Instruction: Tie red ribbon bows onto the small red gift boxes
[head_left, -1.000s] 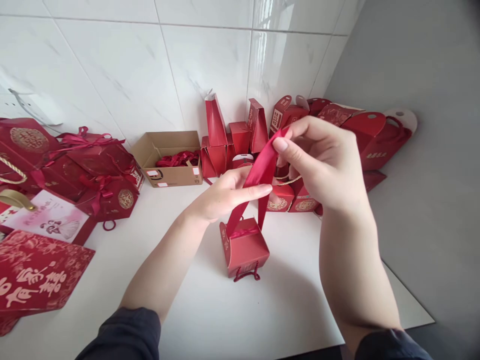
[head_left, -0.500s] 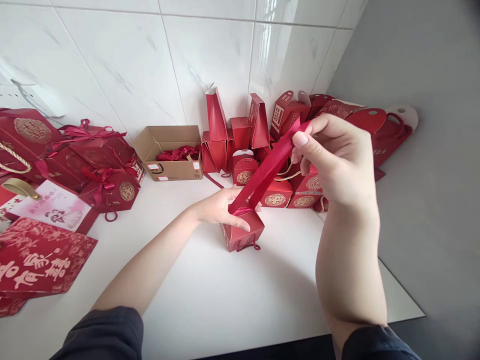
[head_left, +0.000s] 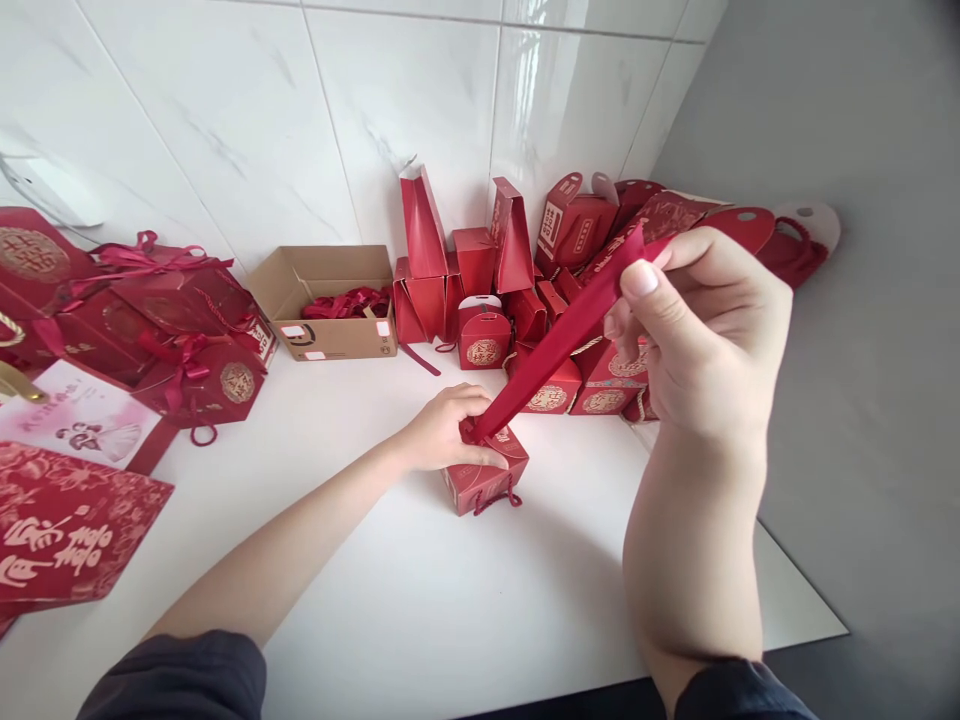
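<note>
Right hand point(head_left: 705, 345) is pinching the red satin ribbon point(head_left: 559, 345) by its upper end; left hand point(head_left: 439, 430) is curling around its base, thumb lying on the small red gift box point(head_left: 487, 482). Box is sitting on the white bench point(head_left: 420, 600), rope handle facing the wearer. Ribbon is slanting up rightward, long axis diagonal. Likely light, soft, slippery; best pinched near ends. Box probably light, crushable card; hold its sides.

The ribbon point(head_left: 559, 345), glossy and deep red, slants up in a straight, narrow band from the top of the box point(head_left: 484, 490). Small and red, that box sits on the white table point(head_left: 435, 600), a twisted red cord curling from its near side.
</note>
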